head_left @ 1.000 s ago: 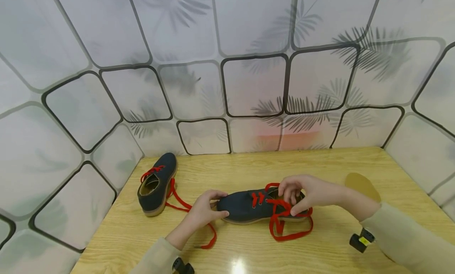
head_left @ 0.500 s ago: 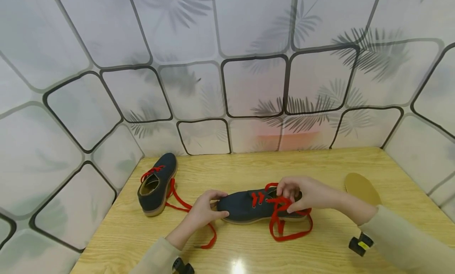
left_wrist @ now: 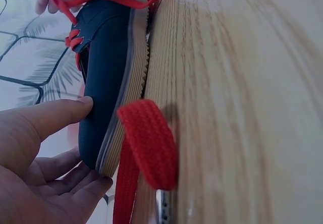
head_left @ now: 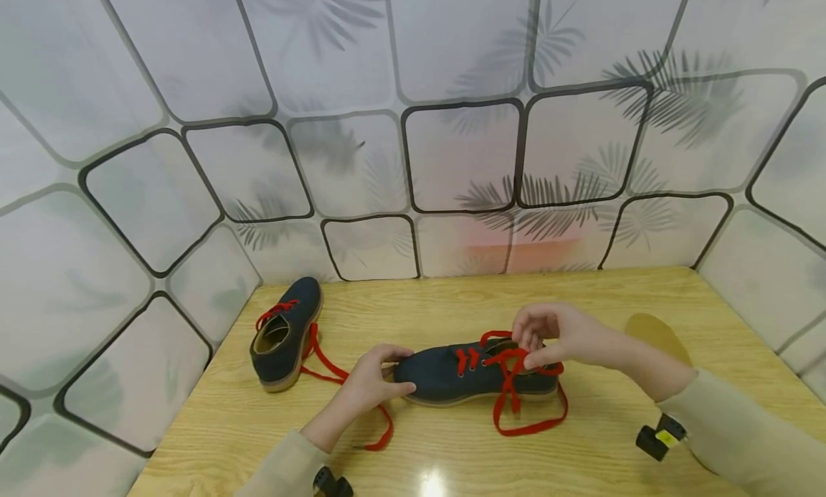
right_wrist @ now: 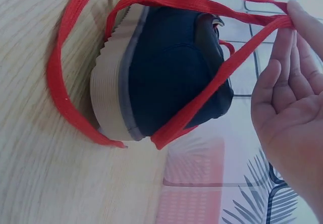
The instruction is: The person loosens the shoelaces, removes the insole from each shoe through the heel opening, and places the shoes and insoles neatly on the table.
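Note:
A navy shoe [head_left: 432,375] with red laces rests sole-down on the wooden table, toe to the left. My left hand [head_left: 371,379] holds its toe, thumb on the near side and fingers around the tip. Over the shoe's opening, my right hand [head_left: 561,332] pinches a red shoelace [right_wrist: 202,93] between thumb and index finger. From that pinch, the lace [head_left: 532,431] hangs down the near side and loops onto the table. The right wrist view shows several strands meeting at the fingertips, with the heel [right_wrist: 166,72] below them.
Another navy shoe [head_left: 276,368] stands at the left back of the table. A loose red lace [head_left: 387,432] trails from beside it, passing under my left wrist. A tan oval piece [head_left: 652,335] lies at right, partly behind my right forearm. A patterned wall [head_left: 464,160] borders the table.
My right hand shifts slightly left, then back right and a little up, drawing the lace with it. The hanging strands change shape. My left hand and the shoe stay still.

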`<state>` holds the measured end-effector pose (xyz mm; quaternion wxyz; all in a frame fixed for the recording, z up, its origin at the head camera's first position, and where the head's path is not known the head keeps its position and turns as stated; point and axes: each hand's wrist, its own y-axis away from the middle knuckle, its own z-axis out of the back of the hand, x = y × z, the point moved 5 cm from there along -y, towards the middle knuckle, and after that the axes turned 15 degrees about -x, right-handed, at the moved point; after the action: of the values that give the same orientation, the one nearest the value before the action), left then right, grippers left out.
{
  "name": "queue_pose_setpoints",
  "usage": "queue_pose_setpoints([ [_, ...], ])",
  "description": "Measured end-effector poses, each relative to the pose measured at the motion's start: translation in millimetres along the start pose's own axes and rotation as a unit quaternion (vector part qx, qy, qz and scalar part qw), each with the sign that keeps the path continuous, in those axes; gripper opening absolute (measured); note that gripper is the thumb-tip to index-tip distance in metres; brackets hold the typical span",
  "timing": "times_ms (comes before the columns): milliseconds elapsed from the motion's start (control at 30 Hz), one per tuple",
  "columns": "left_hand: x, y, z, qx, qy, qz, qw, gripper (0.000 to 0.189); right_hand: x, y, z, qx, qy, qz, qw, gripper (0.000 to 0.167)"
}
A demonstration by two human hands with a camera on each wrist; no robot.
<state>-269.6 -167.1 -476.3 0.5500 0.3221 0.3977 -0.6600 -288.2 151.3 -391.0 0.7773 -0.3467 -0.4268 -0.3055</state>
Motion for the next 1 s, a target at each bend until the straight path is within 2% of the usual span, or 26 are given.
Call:
queue_pose_setpoints([
  [200,0.7,-0.3,-0.1,0.0,-0.002,-0.001,1.0,0.05,4.7,1.5,9.4,-0.023,0.001,-0.009,0.9997,0.022],
  [367,1.3,-0.1,-0.3,0.0,-0.001,-0.001,1.0,0.05,9.3,2.7,19.8,-0.054,0.062,-0.001,0.9966,0.016],
  [567,0.2,0.4,-0.1,0.0,-0.002,0.001,1.0,0.05,13.7,3.2,28.1,-0.085,0.182,0.014,0.9795,0.009],
  [700,-0.4,0.4,-0.1,0.0,-0.002,0.002,1.0,0.05,13.9,2.7,31.9,-0.105,0.224,0.001,0.9688,0.006],
  [767,-0.5,0.2,-0.1,0.0,-0.001,0.002,1.0,0.05,13.8,2.6,33.6,-0.114,0.219,-0.006,0.969,0.004],
  [833,-0.4,0.0,-0.1,0.0,0.0,0.002,1.0,0.05,13.1,3.0,34.9,-0.117,0.194,-0.021,0.9737,0.003],
  [1000,-0.3,0.0,0.2,0.0,-0.002,-0.002,1.0,0.05,8.1,5.0,36.5,-0.112,0.074,-0.061,0.9891,0.008],
])
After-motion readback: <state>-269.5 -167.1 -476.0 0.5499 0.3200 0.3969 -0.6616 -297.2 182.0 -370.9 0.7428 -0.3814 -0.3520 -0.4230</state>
